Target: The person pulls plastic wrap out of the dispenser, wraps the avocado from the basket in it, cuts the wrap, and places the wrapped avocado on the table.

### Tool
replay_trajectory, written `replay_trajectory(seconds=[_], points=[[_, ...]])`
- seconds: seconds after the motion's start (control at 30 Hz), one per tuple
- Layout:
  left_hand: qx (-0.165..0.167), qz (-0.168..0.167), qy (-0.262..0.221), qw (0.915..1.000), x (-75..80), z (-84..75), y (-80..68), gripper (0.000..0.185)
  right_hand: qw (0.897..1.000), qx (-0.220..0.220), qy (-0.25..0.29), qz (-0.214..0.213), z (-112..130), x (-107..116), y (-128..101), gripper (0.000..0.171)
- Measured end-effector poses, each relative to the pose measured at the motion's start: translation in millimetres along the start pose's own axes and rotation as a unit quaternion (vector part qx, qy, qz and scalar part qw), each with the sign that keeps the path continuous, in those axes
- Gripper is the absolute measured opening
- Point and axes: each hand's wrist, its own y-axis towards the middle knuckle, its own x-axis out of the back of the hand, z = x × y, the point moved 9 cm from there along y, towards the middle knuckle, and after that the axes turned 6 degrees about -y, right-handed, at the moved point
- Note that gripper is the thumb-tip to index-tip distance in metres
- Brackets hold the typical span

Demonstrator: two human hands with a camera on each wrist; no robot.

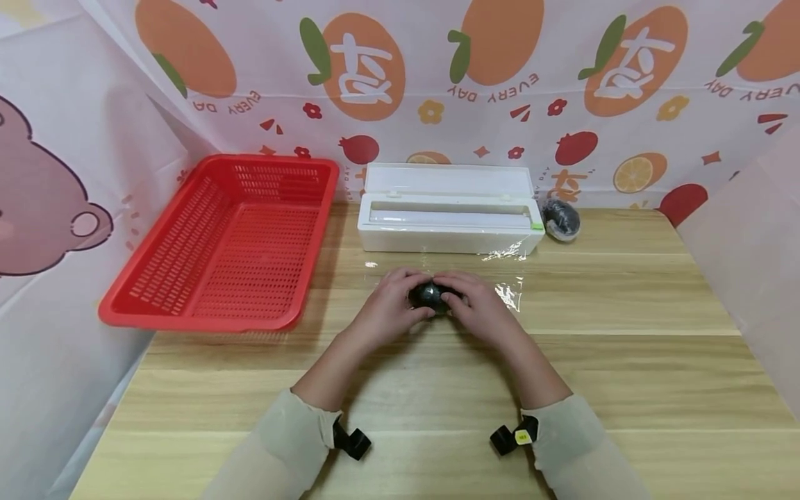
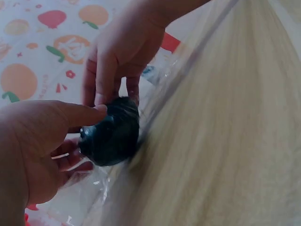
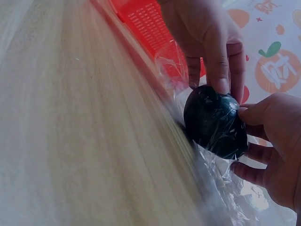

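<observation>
A dark, round ball [image 1: 430,295] covered in clear cling film sits just above the wooden table [image 1: 625,361], held between both hands. My left hand [image 1: 389,302] grips its left side with thumb and curled fingers. My right hand [image 1: 476,303] pinches it from the right. In the left wrist view the left hand [image 2: 56,136] cups the ball [image 2: 112,132] while the right hand [image 2: 115,70] pinches its top. In the right wrist view the right hand [image 3: 268,150] holds the ball [image 3: 215,120], the left hand [image 3: 211,52] pinches from above, and loose film [image 3: 225,188] hangs beneath.
A white cling film dispenser box [image 1: 446,222] stands open behind the hands, and film [image 1: 509,292] trails from it over the table. A second film-wrapped dark ball [image 1: 561,219] lies to its right. A red slotted basket [image 1: 225,243] sits at the left.
</observation>
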Motion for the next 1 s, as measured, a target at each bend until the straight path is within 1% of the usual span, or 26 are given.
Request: replay_trajectory(seconds=[0.13, 0.23, 0.47, 0.67, 0.83, 1.0], points=[[-0.010, 0.005, 0.005, 0.9999, -3.9, 3.8, 1.7, 0.054, 1.000, -0.010, 0.011, -0.003, -4.0, -0.1, 1.4, 0.034], [-0.018, 0.003, 0.011, 0.9998, -5.3, 5.0, 2.6, 0.052, 1.000, -0.012, 0.018, -0.007, -5.7, 0.0, 2.0, 0.034], [-0.032, 0.003, 0.020, 0.9993, -4.4, 4.2, 2.3, 0.047, 0.999, -0.033, 0.022, -0.014, -12.8, 0.1, 1.1, 0.034], [-0.018, 0.016, 0.019, 0.9995, -3.4, 7.2, 1.3, 0.048, 0.999, -0.010, 0.010, -0.032, -10.4, 1.6, -0.4, 0.031], [-0.001, 0.026, 0.022, 0.9994, -3.2, 11.4, 2.6, 0.050, 0.999, 0.022, -0.002, -0.028, -4.5, -0.7, -1.3, 0.039], [0.002, 0.028, 0.026, 0.9993, -1.6, 12.7, 4.9, 0.054, 0.999, 0.021, -0.010, -0.031, -5.4, -0.4, 0.0, 0.040]])
